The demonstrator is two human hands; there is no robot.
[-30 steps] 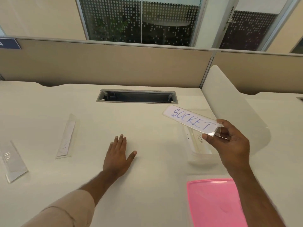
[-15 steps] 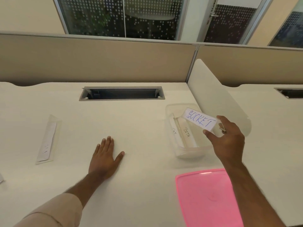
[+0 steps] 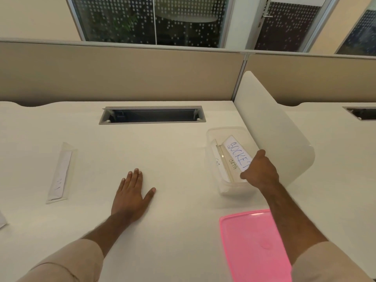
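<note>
My right hand (image 3: 259, 173) holds the near end of a clear sleeve with a white card reading "SOCKET" (image 3: 236, 150). The card is lowered into a clear plastic box (image 3: 211, 137) at the right of the desk. Two more sleeved cards, marked "CAT" (image 3: 218, 162) and "BETA" (image 3: 232, 163), lie inside the box beside it. My left hand (image 3: 131, 195) rests flat on the desk with fingers spread, holding nothing. The fingertips of my right hand are hidden behind the hand.
A pink lid (image 3: 254, 243) lies near the front right. Another sleeved card (image 3: 61, 173) lies on the left of the desk, and a corner of one more (image 3: 2, 219) shows at the left edge. A cable slot (image 3: 152, 115) sits at the back; a white divider (image 3: 272, 127) stands right of the box.
My right hand has carried the "SOCKET" card down and into the clear box, turning it lengthwise. My left hand has stayed flat on the desk.
</note>
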